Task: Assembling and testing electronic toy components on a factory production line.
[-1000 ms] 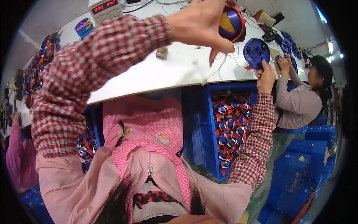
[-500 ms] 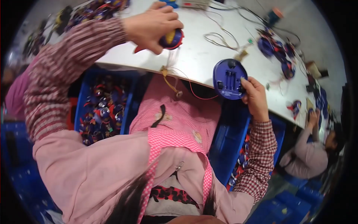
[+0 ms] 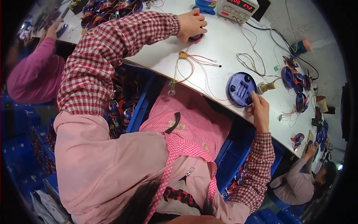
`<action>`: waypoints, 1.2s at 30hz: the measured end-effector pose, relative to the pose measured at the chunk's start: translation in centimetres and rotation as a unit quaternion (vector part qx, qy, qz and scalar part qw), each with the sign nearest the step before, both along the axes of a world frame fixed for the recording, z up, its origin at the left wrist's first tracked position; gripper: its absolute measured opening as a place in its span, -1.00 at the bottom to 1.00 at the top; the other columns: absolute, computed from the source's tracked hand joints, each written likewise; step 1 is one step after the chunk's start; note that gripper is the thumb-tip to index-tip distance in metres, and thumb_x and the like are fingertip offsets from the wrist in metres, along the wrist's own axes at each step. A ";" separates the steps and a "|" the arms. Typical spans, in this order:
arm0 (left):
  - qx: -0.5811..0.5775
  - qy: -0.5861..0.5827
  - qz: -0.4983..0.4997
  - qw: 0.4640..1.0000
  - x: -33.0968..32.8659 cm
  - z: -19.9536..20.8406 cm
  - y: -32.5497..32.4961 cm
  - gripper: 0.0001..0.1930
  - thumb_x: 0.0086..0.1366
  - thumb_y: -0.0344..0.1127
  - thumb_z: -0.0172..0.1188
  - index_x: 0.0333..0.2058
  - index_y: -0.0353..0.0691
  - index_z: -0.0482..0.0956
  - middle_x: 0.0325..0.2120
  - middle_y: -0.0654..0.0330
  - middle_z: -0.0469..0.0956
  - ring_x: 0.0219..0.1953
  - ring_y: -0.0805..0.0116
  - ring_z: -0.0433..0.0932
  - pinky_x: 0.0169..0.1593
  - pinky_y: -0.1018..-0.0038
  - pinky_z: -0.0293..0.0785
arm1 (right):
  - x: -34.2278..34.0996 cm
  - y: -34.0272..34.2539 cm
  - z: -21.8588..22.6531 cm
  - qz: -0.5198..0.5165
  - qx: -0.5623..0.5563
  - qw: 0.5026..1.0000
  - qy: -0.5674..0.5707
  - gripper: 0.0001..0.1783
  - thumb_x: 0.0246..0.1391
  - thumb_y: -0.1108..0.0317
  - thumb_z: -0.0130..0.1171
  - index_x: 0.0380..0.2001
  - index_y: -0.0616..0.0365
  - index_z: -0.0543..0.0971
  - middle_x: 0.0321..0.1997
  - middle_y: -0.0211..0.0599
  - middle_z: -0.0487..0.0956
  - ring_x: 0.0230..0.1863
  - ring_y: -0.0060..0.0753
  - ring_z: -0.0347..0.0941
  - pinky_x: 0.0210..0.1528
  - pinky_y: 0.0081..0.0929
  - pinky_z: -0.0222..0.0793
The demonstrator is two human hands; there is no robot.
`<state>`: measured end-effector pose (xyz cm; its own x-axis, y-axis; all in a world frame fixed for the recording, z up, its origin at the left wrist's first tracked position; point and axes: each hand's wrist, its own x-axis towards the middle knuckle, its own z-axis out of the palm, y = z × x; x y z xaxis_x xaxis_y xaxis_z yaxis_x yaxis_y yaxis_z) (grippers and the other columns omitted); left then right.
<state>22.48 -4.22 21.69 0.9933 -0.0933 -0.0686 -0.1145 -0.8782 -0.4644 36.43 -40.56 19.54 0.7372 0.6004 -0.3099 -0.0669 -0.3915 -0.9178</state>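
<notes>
A person in a pink apron and red-checked sleeves sits at a long white tabletop (image 3: 223, 48), seen from above their head. The left hand (image 3: 192, 25) reaches far across to the back of the tabletop and is clenched down over a small rounded blue and red part (image 3: 196, 37), of which only the lower rim shows beneath the fingers. The right hand (image 3: 259, 110) rests at the near edge of the tabletop, its fingertips gripping the rim of a round blue plastic disc (image 3: 241, 89) that lies flat with a ribbed rectangular recess and dark holes facing up. Between the two hands, thin red and white wires (image 3: 194, 61) with a small orange connector trail over the near edge toward the person's lap. A beige bench power supply (image 3: 237, 7) with a red lit display stands at the far edge, just beside the left hand, with dark cables running from it. More blue parts (image 3: 294, 80) lie in a cluster toward the right end of the tabletop. Blue bins (image 3: 123, 108) filled with small parts sit below the near edge. Another person in a pink sleeve (image 3: 35, 72) works at the left, and a third person (image 3: 298, 183) at the lower right.
</notes>
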 end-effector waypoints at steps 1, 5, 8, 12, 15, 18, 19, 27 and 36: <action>-0.005 0.003 0.000 1.000 -0.2 -0.4 0.2 -0.32 -0.24 -0.18 0.36 -0.01 -0.09 0.44 -0.06 0.16 0.35 0.12 0.23 0.21 0.25 -0.05 -0.13 | -0.2 -0.5 0.7 -0.001 -0.028 1.000 -0.013 -0.73 0.10 0.20 0.14 -0.37 0.24 0.49 -0.60 -0.48 0.38 -0.76 -0.73 0.18 -0.74 -0.74 0.03; -0.045 -0.094 -0.084 0.991 -1.2 0.8 0.0 -0.40 -0.09 -0.14 0.32 -0.01 -0.09 0.41 -0.05 0.11 0.35 0.05 0.19 0.32 0.18 0.06 0.11 | 1.4 -2.4 0.8 -0.019 -0.051 0.991 -0.121 -0.61 0.08 0.17 0.17 -0.17 0.28 0.46 -0.43 -0.40 0.44 -0.66 -0.73 0.22 -0.68 -0.75 0.08; -0.192 -0.077 -0.049 0.977 -1.4 3.6 -2.6 -0.39 0.02 -0.13 0.23 0.04 -0.25 0.35 -0.14 -0.04 0.43 0.07 -0.02 0.25 0.10 0.10 0.18 | 2.8 -4.4 0.0 -0.069 0.001 0.958 -0.277 -0.50 0.06 0.16 0.19 -0.04 0.29 0.40 -0.30 -0.35 0.45 -0.59 -0.74 0.23 -0.64 -0.76 0.10; -0.243 -0.240 -0.072 0.937 -1.1 1.5 -3.1 -0.37 0.04 0.01 0.24 0.02 -0.24 0.39 -0.08 0.01 0.42 0.08 -0.01 0.25 0.13 0.13 0.17 | 4.7 -0.6 0.9 -0.025 0.012 0.929 -0.369 -0.49 0.02 0.19 0.25 -0.06 0.33 0.39 -0.18 -0.28 0.47 -0.49 -0.65 0.28 -0.45 -0.68 0.24; -0.396 -0.179 0.000 0.901 0.1 1.4 -9.5 -0.46 0.08 -0.06 0.24 -0.01 -0.20 0.40 -0.13 0.04 0.44 -0.09 0.11 0.41 0.02 0.21 0.31 | 7.2 -0.6 0.8 -0.020 -0.007 0.961 -0.275 -0.55 0.05 0.20 0.23 -0.12 0.33 0.43 -0.30 -0.32 0.50 -0.51 -0.65 0.30 -0.47 -0.70 0.25; -0.508 -0.120 0.058 0.851 2.2 1.0 -13.7 -0.53 0.16 0.02 0.12 -0.13 -0.27 0.47 -0.29 -0.07 0.52 -0.26 0.00 0.53 -0.16 0.28 0.46 | 7.0 -0.8 2.6 -0.014 0.063 0.976 -0.207 -0.64 0.09 0.22 0.19 -0.19 0.31 0.46 -0.41 -0.36 0.51 -0.54 -0.68 0.29 -0.50 -0.71 0.25; -0.510 -0.099 0.087 0.850 3.3 1.0 -14.6 -0.54 0.15 0.01 0.12 -0.17 -0.29 0.47 -0.34 -0.08 0.54 -0.26 -0.01 0.53 -0.16 0.24 0.45 | 6.5 -0.6 4.0 -0.020 0.133 0.972 -0.192 -0.69 0.11 0.23 0.15 -0.23 0.28 0.48 -0.45 -0.38 0.50 -0.56 -0.70 0.27 -0.52 -0.71 0.24; -0.479 -0.059 0.128 0.866 6.4 2.9 -16.9 -0.68 0.21 -0.15 0.06 -0.19 -0.27 0.43 -0.51 -0.04 0.55 -0.39 0.02 0.56 -0.28 0.21 0.45 | -1.3 0.2 7.5 0.048 0.208 0.950 -0.227 -0.83 0.14 0.38 0.12 -0.28 0.27 0.48 -0.41 -0.37 0.51 -0.47 -0.68 0.38 -0.45 -0.68 0.38; -0.516 -0.120 0.106 0.842 6.2 2.1 -17.5 -0.78 0.13 -0.33 0.02 -0.26 -0.29 0.42 -0.53 -0.05 0.55 -0.42 -0.03 0.55 -0.31 0.19 0.46 | -2.6 0.4 5.7 0.083 0.138 0.835 -0.526 -0.77 0.00 0.50 0.22 -0.25 0.29 0.46 -0.29 -0.28 0.48 -0.44 -0.54 0.43 -0.38 -0.60 0.40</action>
